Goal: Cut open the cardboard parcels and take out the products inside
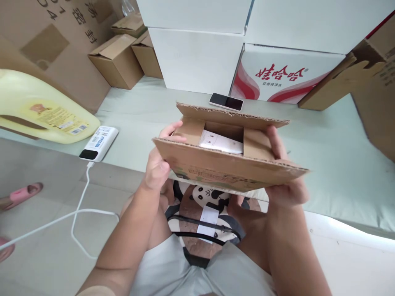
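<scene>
A small brown cardboard box (228, 174) is held up between my two hands, above the front edge of the pale green surface. Its two long top flaps stand spread apart, and the short end flaps lie folded inward. Through the gap a white printed item (220, 142) shows inside; its kind I cannot make out. My left hand (159, 164) grips the left end, its thumb low on the near side. At the right end my right hand (286, 181) grips the box, one finger reaching up by the far flap. The box's underside is hidden.
A phone-like black-and-white device (226, 101) lies behind the box. To the left are a white power bank (99, 144) with a cable (80, 209) and a yellow jug (46, 107). White cartons (197, 61) and brown boxes (119, 61) stand behind. A panda-print mat (197, 197) lies below.
</scene>
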